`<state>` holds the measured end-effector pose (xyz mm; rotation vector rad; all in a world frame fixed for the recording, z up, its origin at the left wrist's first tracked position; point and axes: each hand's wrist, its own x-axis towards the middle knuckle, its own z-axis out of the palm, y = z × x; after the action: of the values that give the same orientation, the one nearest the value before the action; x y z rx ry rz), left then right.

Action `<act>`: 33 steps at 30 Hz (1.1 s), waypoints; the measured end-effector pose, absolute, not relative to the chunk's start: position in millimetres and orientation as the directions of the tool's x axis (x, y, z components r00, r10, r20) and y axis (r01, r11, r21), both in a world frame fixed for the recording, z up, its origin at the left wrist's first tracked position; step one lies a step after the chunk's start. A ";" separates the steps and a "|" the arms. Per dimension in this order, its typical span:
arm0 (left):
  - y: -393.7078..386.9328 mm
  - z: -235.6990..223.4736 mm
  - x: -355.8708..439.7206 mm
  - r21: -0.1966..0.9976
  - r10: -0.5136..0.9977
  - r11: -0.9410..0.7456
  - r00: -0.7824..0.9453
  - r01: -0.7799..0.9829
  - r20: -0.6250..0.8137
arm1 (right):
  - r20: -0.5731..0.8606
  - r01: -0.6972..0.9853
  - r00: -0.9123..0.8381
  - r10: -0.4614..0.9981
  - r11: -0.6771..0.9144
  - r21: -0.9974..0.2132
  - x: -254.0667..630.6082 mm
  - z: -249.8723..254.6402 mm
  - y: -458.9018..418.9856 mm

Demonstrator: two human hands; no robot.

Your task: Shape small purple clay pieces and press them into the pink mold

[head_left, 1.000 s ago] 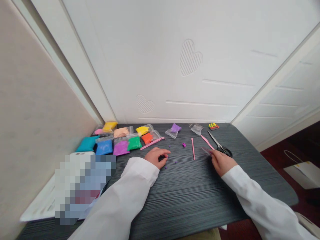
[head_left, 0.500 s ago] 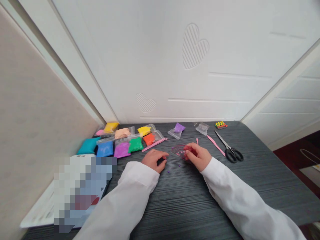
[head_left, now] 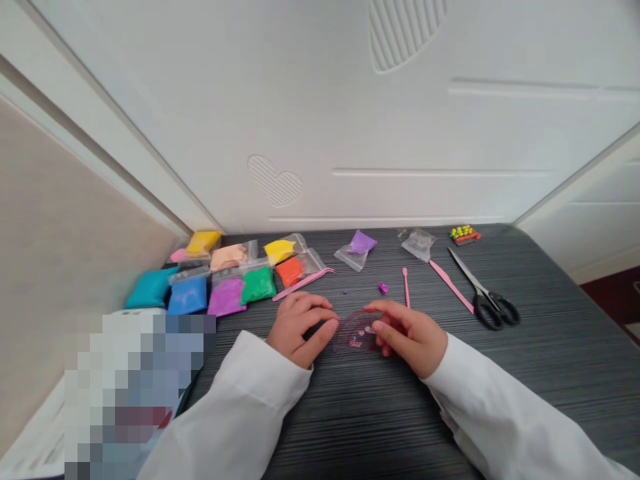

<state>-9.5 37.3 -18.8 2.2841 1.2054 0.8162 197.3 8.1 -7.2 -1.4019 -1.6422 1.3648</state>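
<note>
A see-through pink protractor (head_left: 356, 331) with small printed figures lies low over the dark table between my hands. My right hand (head_left: 407, 333) pinches its right side between thumb and fingers. My left hand (head_left: 304, 328) is at its left edge, fingers curved and apart; whether the fingertips touch it I cannot tell. Tiny purple bits of clay (head_left: 345, 291) sit on the table, one beyond the protractor and one by my left thumb. A small magenta lump of clay (head_left: 383, 288) lies just beyond the protractor.
Bags of coloured clay (head_left: 259, 283) crowd the back left, beside a pink tool (head_left: 303, 284). A purple clay bag (head_left: 361, 243), a clear bag (head_left: 418, 244), pink sticks (head_left: 451, 287), black scissors (head_left: 483, 293) and a yellow-and-red clay piece (head_left: 465, 234) lie along the back and right.
The view has tilted down and closer. My right hand has brought the protractor nearer to me, uncovering the magenta lump. My left hand has come to the protractor's left edge.
</note>
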 end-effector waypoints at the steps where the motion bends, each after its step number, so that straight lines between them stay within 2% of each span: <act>1: 35.8 -16.8 -7.9 0.618 0.844 -0.523 0.459 0.586 0.278 | -0.182 0.344 -0.293 0.939 -0.074 -0.936 196.7 -6.3 7.9; 5: 32.0 -12.9 -3.4 0.678 0.867 -0.468 0.443 0.567 0.228 | -0.198 0.246 -0.289 0.937 -0.128 -0.961 195.6 -1.1 9.4; 12: 34.5 -10.3 -7.1 0.801 0.929 -0.339 0.309 0.493 0.203 | -0.258 -0.168 -0.198 0.946 -0.292 -0.942 199.8 5.5 18.5; 15: 32.6 -9.9 -5.8 0.804 0.918 -0.356 0.339 0.477 0.205 | -0.227 -0.275 -0.114 0.967 -0.250 -0.928 200.3 3.8 21.3; 18: 29.7 -9.6 -2.4 0.778 0.896 -0.399 0.385 0.486 0.220 | -0.179 -0.277 -0.021 0.984 -0.178 -0.944 198.4 0.2 23.2; 24: 29.0 -9.7 -1.0 0.810 0.891 -0.397 0.393 0.432 0.227 | -0.117 -0.042 -0.088 0.989 -0.121 -0.992 190.4 -7.1 20.8; 26: 30.6 -10.8 -3.2 0.816 0.899 -0.377 0.386 0.438 0.209 | 0.014 0.144 -0.061 0.998 0.023 -0.989 188.8 -4.9 16.5; 27: 31.7 -11.5 -4.5 0.815 0.903 -0.365 0.384 0.450 0.192 | 0.117 0.281 -0.052 0.992 0.126 -0.951 188.0 -2.4 13.6; 29: 33.9 -12.6 -7.3 0.809 0.914 -0.336 0.375 0.482 0.156 | 0.331 0.578 -0.112 0.937 0.332 -0.745 185.8 3.5 6.5; 31: 35.6 -13.1 -9.0 0.804 0.922 -0.314 0.363 0.505 0.132 | 0.368 0.742 -0.282 0.886 0.444 -0.502 182.3 8.1 -0.7; 33: 36.2 -12.9 -9.2 0.806 0.928 -0.304 0.349 0.508 0.130 | 0.335 0.793 -0.383 0.861 0.493 -0.358 178.1 9.3 -5.8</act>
<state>-9.2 36.2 -12.9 1.9423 1.2501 0.7982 178.1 -5.8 9.3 -1.3623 -2.2638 0.1890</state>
